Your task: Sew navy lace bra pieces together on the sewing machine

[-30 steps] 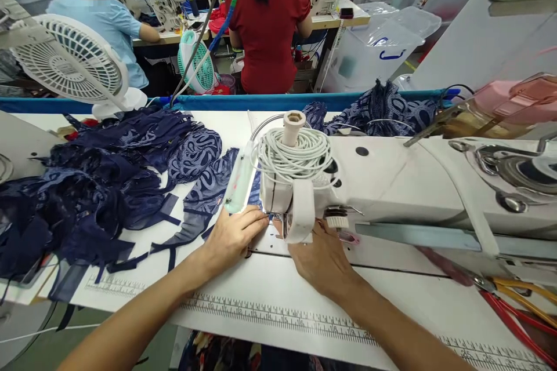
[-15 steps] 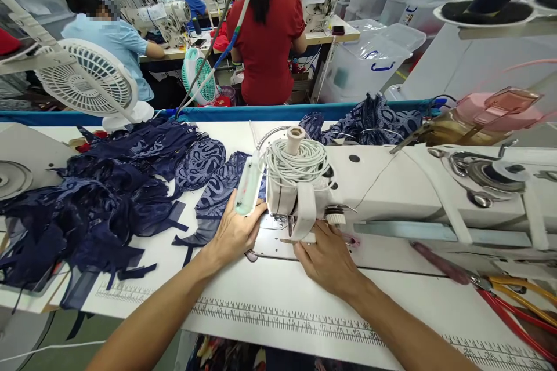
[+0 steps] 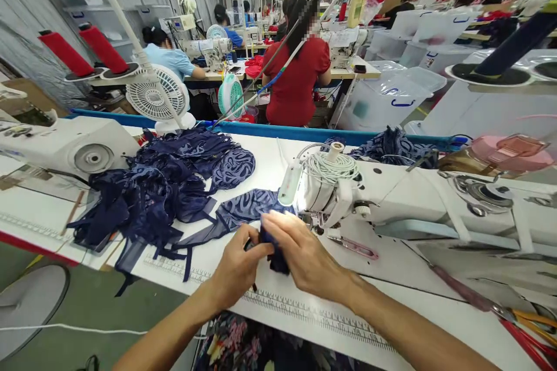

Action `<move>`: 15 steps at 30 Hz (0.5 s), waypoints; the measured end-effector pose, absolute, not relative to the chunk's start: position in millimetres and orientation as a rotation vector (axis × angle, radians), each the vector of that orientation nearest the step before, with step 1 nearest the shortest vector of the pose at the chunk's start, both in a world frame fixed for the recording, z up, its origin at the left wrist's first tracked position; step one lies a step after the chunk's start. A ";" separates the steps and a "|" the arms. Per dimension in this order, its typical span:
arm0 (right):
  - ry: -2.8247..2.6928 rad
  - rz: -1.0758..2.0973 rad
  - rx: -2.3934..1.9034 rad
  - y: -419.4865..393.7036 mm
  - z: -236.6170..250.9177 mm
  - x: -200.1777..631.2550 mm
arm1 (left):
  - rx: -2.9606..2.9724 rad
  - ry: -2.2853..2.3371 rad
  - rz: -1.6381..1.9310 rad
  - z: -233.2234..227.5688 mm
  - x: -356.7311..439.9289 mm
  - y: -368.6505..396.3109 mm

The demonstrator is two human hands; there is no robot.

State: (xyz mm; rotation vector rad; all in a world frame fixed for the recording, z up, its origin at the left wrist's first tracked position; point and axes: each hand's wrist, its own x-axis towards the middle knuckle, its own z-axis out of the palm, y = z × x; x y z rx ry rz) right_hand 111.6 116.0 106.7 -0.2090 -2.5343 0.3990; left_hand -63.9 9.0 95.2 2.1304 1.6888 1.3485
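— While both hands work just in front of the sewing machine (image 3: pixel 391 197), what are they holding?

— The left hand (image 3: pixel 237 269) and the right hand (image 3: pixel 304 255) are closed together on a dark navy lace piece (image 3: pixel 273 252), pinched between the fingers of each. The piece sits at the near edge of the table (image 3: pixel 304 313), just short of the machine's needle area, above the printed ruler strip (image 3: pixel 313 317).

— What lies beside the machine?

— A small pink-handled snip (image 3: pixel 354 247) rests on the machine bed, to the right of the hands. Left of the machine, a patterned navy strip (image 3: pixel 243 208) trails from the held piece toward a heap of navy lace pieces (image 3: pixel 161 191). A coil of white cord (image 3: pixel 331 168) sits on top of the machine head, with a lit lamp (image 3: pixel 290 184) on its left face.

— And farther off?

— Behind the heap stands a white fan (image 3: pixel 154 95); more navy lace (image 3: pixel 391 142) lies behind the machine, against a blue rail (image 3: pixel 270 129). Beyond the rail, a person in a red top (image 3: pixel 298 75) sits facing away at another machine, and a person in light blue (image 3: pixel 172 61) sits farther left.
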 end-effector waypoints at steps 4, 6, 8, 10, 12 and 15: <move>-2.527 0.553 -0.131 117.0 126.9 74.5 | 1.386 1.575 1.517 85.8 -62.3 -20.9; -2.387 0.638 -0.220 113.2 127.7 67.1 | 1.309 1.573 1.388 81.9 -72.2 -31.2; -2.246 0.787 -0.264 104.5 129.2 66.6 | 1.473 1.637 1.225 87.3 -88.3 -39.0; -2.123 0.959 -0.283 91.8 135.3 71.0 | 1.723 1.741 1.182 107.7 -106.4 -45.2; -2.021 1.185 -0.379 78.2 145.3 78.8 | 2.003 1.873 1.288 141.6 -121.2 -48.5; -1.826 1.744 -0.593 64.5 153.5 94.1 | 2.378 2.087 1.332 191.9 -126.4 -36.3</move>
